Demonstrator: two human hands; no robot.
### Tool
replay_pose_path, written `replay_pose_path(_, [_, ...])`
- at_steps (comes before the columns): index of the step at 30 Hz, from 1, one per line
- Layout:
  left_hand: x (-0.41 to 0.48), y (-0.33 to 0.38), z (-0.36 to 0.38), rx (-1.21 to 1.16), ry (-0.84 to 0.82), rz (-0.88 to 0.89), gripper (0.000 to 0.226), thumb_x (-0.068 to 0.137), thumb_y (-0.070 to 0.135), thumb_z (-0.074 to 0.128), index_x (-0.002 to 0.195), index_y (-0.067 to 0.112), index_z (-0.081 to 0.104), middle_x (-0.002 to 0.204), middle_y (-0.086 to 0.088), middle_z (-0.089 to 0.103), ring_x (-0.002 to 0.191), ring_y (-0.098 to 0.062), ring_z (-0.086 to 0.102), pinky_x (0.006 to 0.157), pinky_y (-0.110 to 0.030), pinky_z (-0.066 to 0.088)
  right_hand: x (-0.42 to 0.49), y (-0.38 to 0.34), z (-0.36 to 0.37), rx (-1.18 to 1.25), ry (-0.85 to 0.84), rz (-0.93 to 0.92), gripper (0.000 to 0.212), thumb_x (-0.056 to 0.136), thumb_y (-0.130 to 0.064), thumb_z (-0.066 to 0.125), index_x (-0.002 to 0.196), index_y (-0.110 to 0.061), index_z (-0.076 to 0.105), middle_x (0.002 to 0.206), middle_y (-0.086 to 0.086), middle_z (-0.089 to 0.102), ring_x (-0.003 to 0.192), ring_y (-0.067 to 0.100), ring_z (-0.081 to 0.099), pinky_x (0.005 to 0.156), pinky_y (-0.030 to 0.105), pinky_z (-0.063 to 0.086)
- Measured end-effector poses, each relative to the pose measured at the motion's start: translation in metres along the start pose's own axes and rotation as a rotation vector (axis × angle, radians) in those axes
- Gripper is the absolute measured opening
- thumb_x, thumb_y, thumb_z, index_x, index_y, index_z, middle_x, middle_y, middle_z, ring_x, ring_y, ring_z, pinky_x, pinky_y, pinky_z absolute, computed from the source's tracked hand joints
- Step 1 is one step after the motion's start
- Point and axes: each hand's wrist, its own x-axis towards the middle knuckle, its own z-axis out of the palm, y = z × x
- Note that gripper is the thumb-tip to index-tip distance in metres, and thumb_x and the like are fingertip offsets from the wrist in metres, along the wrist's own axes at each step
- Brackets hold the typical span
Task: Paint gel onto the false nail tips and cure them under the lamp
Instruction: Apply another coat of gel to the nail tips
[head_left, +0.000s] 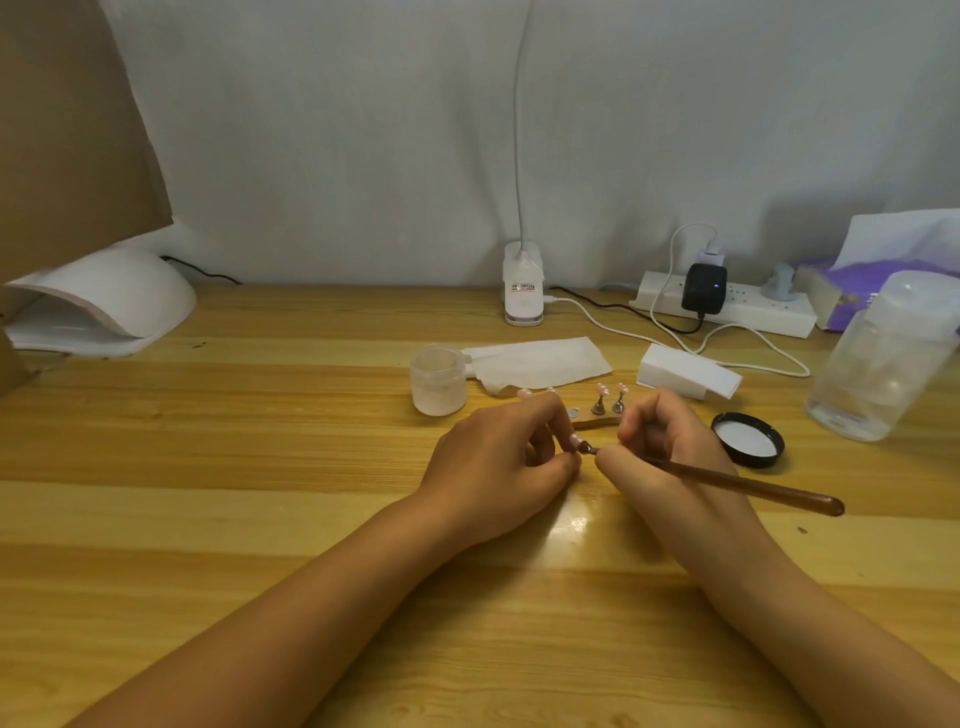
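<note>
Pinching a nail tip (575, 441) in the left hand (498, 460); gripping the brush (737, 483) in the right hand (670, 452), slanting in from four o'clock; touching it to the nail tip.

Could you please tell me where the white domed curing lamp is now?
In the head view, the white domed curing lamp sits far left on the wooden table, below a brown cardboard sheet.

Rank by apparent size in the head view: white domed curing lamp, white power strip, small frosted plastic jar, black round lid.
1. white domed curing lamp
2. white power strip
3. small frosted plastic jar and black round lid: look alike, left unranked.
</note>
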Motion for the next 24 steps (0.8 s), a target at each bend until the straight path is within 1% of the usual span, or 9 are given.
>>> replay_pose_path(2, [-0.0004,0.0002,0.0001,0.001,0.001,-0.005,0.010,0.087,0.035,0.067,0.089,0.039,0.058,0.078,0.015,0.061,0.068,-0.002,0.052,0.064,-0.030,0.046,-0.0009,-0.0011,0.0004,0.025,0.013,0.002,0.023,0.076,-0.027,0.070,0.084,-0.015,0.052,0.062,-0.004,0.050,0.056,0.004,0.045,0.060,0.033,0.040])
replay_pose_path(3, [-0.0004,0.0003,0.0001,-0.001,0.000,-0.006,0.010,0.087,0.035,0.067,0.088,0.039,0.058,0.078,0.015,0.061,0.068,-0.001,0.052,0.064,-0.030,0.046,-0.0010,-0.0014,0.0000,0.037,0.024,0.002,0.023,0.076,-0.027,0.070,0.084,-0.014,0.053,0.064,-0.003,0.050,0.056,0.005,0.045,0.060,0.033,0.040])
replay_pose_path(6, [-0.0006,0.0000,-0.0002,-0.007,-0.002,-0.007,0.011,0.087,0.035,0.067,0.087,0.040,0.057,0.077,0.016,0.060,0.069,-0.001,0.053,0.063,-0.030,0.045,-0.0012,-0.0006,-0.0011,0.073,0.051,-0.006,0.014,0.080,-0.012,0.066,0.086,-0.011,0.054,0.070,0.001,0.054,0.059,0.005,0.048,0.060,0.029,0.044])
replay_pose_path(8, [-0.0009,-0.0006,-0.0001,-0.004,0.002,-0.009,0.011,0.087,0.035,0.067,0.087,0.039,0.057,0.077,0.016,0.060,0.069,-0.002,0.053,0.063,-0.030,0.046,-0.0015,0.0003,-0.0007,0.087,0.035,-0.011,0.014,0.082,-0.011,0.068,0.087,-0.013,0.055,0.069,-0.003,0.058,0.060,0.002,0.054,0.056,0.019,0.046])
replay_pose_path(9, [-0.0010,-0.0006,0.0000,-0.003,0.003,-0.010,0.011,0.087,0.035,0.067,0.087,0.039,0.057,0.076,0.016,0.060,0.069,-0.002,0.053,0.064,-0.030,0.046,-0.0015,0.0009,-0.0004,0.076,0.023,-0.010,0.014,0.083,-0.011,0.069,0.087,-0.014,0.056,0.069,-0.004,0.059,0.062,0.004,0.056,0.057,0.019,0.047])
replay_pose_path(13, [-0.0002,0.0006,-0.0003,0.006,-0.004,-0.007,0.011,0.087,0.035,0.067,0.088,0.039,0.057,0.078,0.015,0.060,0.069,-0.002,0.053,0.062,-0.028,0.045,-0.0002,0.0005,-0.0003,0.021,0.003,0.004,0.017,0.080,-0.011,0.070,0.086,-0.017,0.055,0.067,-0.008,0.060,0.062,0.007,0.056,0.066,0.035,0.049])
replay_pose_path(17, [-0.0001,0.0002,-0.0005,0.005,-0.004,-0.002,0.012,0.087,0.035,0.067,0.087,0.040,0.055,0.078,0.015,0.060,0.069,-0.002,0.053,0.060,-0.026,0.041,-0.0004,0.0000,0.0001,0.022,0.028,-0.004,0.023,0.075,-0.024,0.073,0.082,-0.016,0.052,0.060,-0.007,0.051,0.055,0.004,0.045,0.058,0.031,0.042])
replay_pose_path(20, [-0.0007,-0.0006,0.0000,-0.009,0.001,-0.007,0.011,0.087,0.036,0.068,0.087,0.039,0.058,0.077,0.016,0.060,0.069,-0.001,0.053,0.061,-0.027,0.043,-0.0007,0.0002,-0.0012,0.041,0.048,-0.008,0.018,0.080,-0.013,0.070,0.084,-0.013,0.052,0.069,0.003,0.051,0.058,0.007,0.045,0.060,0.034,0.042])
replay_pose_path(24, [-0.0005,-0.0004,0.0005,-0.015,0.000,-0.006,0.010,0.087,0.035,0.068,0.087,0.038,0.058,0.076,0.016,0.060,0.068,-0.002,0.054,0.063,-0.030,0.047,-0.0003,0.0022,-0.0013,0.072,0.029,-0.014,0.014,0.083,-0.011,0.068,0.086,-0.014,0.055,0.067,-0.006,0.057,0.059,0.002,0.052,0.055,0.018,0.045])
